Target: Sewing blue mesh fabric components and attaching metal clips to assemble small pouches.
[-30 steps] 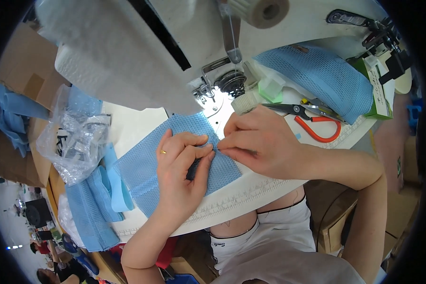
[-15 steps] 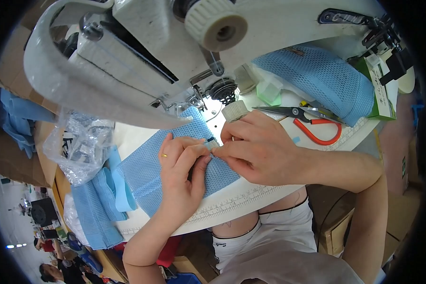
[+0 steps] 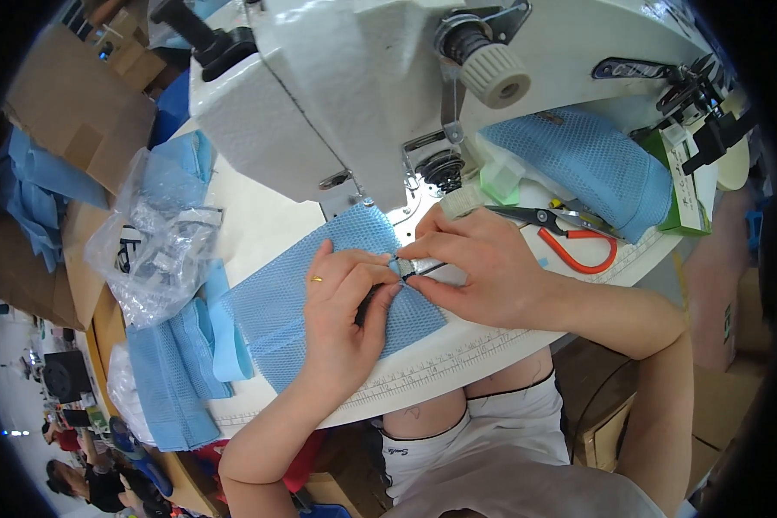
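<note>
A piece of light blue mesh fabric [image 3: 272, 298] lies on the white table in front of the sewing machine [image 3: 337, 82]. My left hand [image 3: 345, 302], with a ring on one finger, is closed and pinches the fabric's right edge between thumb and fingers. At that edge sits a small grey and black piece [image 3: 407, 268] that looks like a label or tag. My right hand [image 3: 492, 272] pinches it from the right, thumb below and index finger above. The fingertips of both hands nearly meet. The needle area is just beyond them.
Red-handled scissors [image 3: 570, 264] lie right of my right hand, before a folded blue mesh piece [image 3: 587, 164] and a green-white box [image 3: 686, 186]. At left are a clear plastic bag [image 3: 160, 246] and stacked blue fabric [image 3: 168, 380]. A ruler strip [image 3: 440, 361] follows the table's front edge.
The view has shifted, so the machine head appears farther right and more of the left side shows. My right fingers have parted somewhat, exposing more of the small grey and black piece.
</note>
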`<state>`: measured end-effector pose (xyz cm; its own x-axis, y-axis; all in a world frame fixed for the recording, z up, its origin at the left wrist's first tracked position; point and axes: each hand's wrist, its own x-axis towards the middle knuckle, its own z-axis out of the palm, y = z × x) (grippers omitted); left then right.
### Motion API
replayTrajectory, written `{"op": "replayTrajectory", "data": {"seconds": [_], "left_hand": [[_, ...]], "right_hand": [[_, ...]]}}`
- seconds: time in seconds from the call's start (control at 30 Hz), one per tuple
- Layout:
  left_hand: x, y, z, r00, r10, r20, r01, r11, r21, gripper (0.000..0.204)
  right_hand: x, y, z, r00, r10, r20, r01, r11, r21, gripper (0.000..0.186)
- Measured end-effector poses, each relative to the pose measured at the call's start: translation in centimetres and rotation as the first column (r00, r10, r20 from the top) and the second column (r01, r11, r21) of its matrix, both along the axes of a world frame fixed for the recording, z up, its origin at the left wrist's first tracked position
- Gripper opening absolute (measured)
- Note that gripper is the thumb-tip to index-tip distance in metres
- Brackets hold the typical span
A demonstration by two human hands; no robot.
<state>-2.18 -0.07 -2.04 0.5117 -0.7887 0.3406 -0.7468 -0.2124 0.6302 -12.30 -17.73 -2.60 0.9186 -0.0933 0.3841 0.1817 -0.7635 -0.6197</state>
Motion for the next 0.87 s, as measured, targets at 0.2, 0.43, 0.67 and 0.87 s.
{"op": "replayTrajectory", "data": {"seconds": [0.2, 0.43, 0.67, 0.87], "left_hand": [[0.2, -0.1, 0.0, 1.000, -0.005, -0.020, 0.005, 1.000, -0.029, 0.014], [0.1, 0.5, 0.0, 0.999, -0.020, -0.046, 0.018, 0.998, -0.054, 0.015], [-0.2, 1.0, -0.4, 0.999, -0.002, -0.034, 0.000, 0.997, -0.074, 0.014], [0.3, 0.9, -0.7, 0.999, -0.032, -0.042, 0.029, 0.998, -0.060, 0.015]], "right_hand": [[0.5, 0.1, 0.2, 0.998, -0.054, -0.021, 0.055, 0.994, 0.091, 0.021], [0.7, 0.5, 0.2, 0.999, -0.046, -0.020, 0.046, 0.999, -0.025, 0.018], [0.3, 1.2, 0.6, 0.999, -0.023, 0.030, 0.028, 0.987, -0.159, 0.018], [0.7, 1.0, 0.8, 0.995, -0.029, -0.097, 0.029, 1.000, -0.001, 0.021]]}}
